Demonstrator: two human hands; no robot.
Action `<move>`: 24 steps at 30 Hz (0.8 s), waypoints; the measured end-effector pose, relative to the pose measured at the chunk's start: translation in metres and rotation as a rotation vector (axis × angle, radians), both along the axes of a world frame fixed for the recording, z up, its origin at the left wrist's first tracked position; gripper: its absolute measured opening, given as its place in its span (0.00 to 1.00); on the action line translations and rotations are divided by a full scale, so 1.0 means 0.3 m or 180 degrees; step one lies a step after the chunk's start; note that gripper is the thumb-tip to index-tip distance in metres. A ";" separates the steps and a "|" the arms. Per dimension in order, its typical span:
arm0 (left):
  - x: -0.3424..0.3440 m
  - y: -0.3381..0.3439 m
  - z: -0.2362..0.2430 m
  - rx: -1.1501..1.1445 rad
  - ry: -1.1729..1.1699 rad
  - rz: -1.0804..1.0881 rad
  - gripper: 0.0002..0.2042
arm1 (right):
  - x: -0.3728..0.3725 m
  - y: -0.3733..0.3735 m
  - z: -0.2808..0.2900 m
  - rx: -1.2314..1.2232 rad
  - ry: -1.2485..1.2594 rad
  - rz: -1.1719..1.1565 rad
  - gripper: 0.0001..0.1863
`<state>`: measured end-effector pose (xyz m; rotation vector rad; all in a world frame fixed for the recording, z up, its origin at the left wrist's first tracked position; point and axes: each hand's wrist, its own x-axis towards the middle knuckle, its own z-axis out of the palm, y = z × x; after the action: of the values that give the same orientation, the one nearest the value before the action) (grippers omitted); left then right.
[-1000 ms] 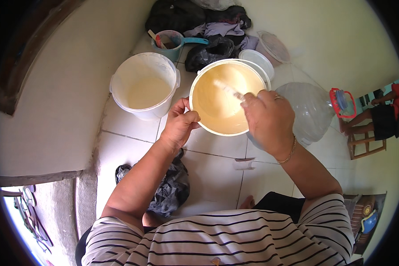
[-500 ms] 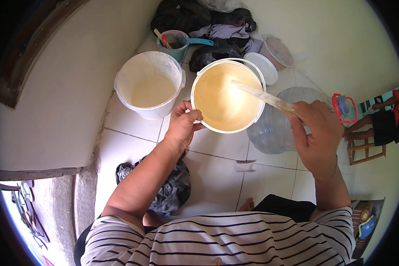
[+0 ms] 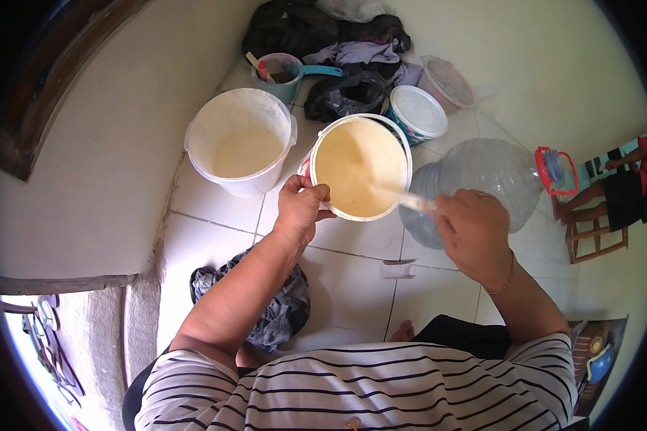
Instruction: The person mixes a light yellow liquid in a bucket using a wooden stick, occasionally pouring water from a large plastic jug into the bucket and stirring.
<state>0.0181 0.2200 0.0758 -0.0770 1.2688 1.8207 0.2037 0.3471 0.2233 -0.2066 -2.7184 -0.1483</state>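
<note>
My left hand (image 3: pixel 299 208) is closed on the left edge of a white pail (image 3: pixel 332 138) and keeps it tilted, its mouth facing me. Pale cream liquid coats the inside of the pail. In my right hand (image 3: pixel 476 231) is a flat stirring stick (image 3: pixel 408 198), gripped near its upper end. Its lower end reaches into the pail and is blurred against the liquid. A larger white bucket (image 3: pixel 274 171), with cream liquid at the bottom, stands to the left beyond my left hand.
A clear water jug (image 3: pixel 474 176) lies right of the pail. Behind are a lidded tub (image 3: pixel 418 113), a blue dipper (image 3: pixel 287 92) holding a brush, and black bags (image 3: pixel 287 32). Crumpled grey cloth (image 3: pixel 280 309) lies by my left forearm. Another person (image 3: pixel 624 190) is at far right, near a wooden stool (image 3: pixel 598 244).
My right hand has moved left and nearer to me, swinging the stick lower in the pail. The pail has tipped and shifted slightly, baring the lidded tub behind it.
</note>
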 end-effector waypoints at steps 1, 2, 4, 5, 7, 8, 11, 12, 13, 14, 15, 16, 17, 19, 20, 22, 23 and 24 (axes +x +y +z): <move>0.004 0.002 -0.004 -0.0050 -0.0024 0.0069 0.13 | 0.006 0.011 -0.012 -0.0062 -0.0239 0.0033 0.09; 0.009 0.004 -0.009 -0.0038 -0.0021 0.0059 0.13 | 0.009 0.015 -0.017 -0.0124 -0.0477 0.0065 0.09; 0.019 0.005 -0.029 -0.0087 0.0049 0.0046 0.13 | 0.001 0.008 -0.015 -0.0136 -0.0354 0.0013 0.09; 0.020 0.007 -0.036 -0.0092 0.0047 0.0049 0.13 | -0.003 0.005 -0.015 -0.0142 -0.0228 -0.0042 0.08; 0.026 0.013 -0.042 0.0051 0.0048 0.0041 0.12 | -0.002 0.022 -0.039 -0.0165 -0.0411 0.0035 0.08; 0.033 0.013 -0.042 0.0053 0.0044 0.0023 0.12 | -0.004 0.030 -0.045 -0.0187 -0.0589 0.0128 0.08; 0.043 0.009 -0.041 0.0245 0.0182 0.0088 0.12 | -0.054 0.019 -0.024 0.0226 -0.0258 0.0035 0.06; 0.039 0.007 -0.037 0.0335 0.0204 -0.0031 0.11 | -0.065 0.027 -0.024 0.0224 -0.0263 0.0029 0.06; 0.038 0.005 -0.037 0.0423 0.0226 -0.0150 0.11 | -0.076 0.037 -0.025 0.0403 -0.0395 -0.0053 0.05; 0.044 0.006 -0.042 0.0419 0.0222 -0.0152 0.11 | -0.083 0.044 -0.030 0.0581 -0.0527 -0.0133 0.04; 0.049 0.012 -0.044 0.0633 0.0209 -0.0043 0.11 | -0.087 0.049 -0.037 0.0598 -0.0523 -0.0141 0.04; 0.051 0.017 -0.041 0.0846 0.0195 0.0068 0.12 | -0.091 0.056 -0.051 0.0436 -0.0668 0.0077 0.04; 0.049 0.019 -0.034 0.0861 0.0199 0.0067 0.12 | -0.096 0.057 -0.056 0.0273 -0.0813 0.0296 0.03; 0.044 0.017 -0.005 0.0980 0.0160 -0.0078 0.12 | -0.116 0.025 -0.067 0.0146 -0.0614 0.0355 0.03; 0.038 0.017 -0.001 0.0982 0.0154 -0.0078 0.12 | -0.125 0.013 -0.071 0.0020 -0.0412 0.0416 0.03; 0.026 0.019 0.010 0.1122 0.0035 -0.0260 0.12 | -0.144 0.026 -0.060 0.0176 -0.0164 0.0286 0.03; 0.029 0.021 0.022 0.1128 0.0030 -0.0271 0.12 | -0.154 0.036 -0.050 0.0334 0.0084 0.0161 0.04; 0.028 0.015 0.038 0.1146 0.0040 -0.0294 0.12 | -0.162 0.045 -0.037 0.0326 0.0093 0.0172 0.04</move>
<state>0.0265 0.2246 0.0870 0.1889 0.9196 1.9416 0.1549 0.3605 0.2122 -0.1048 -2.6761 -0.2659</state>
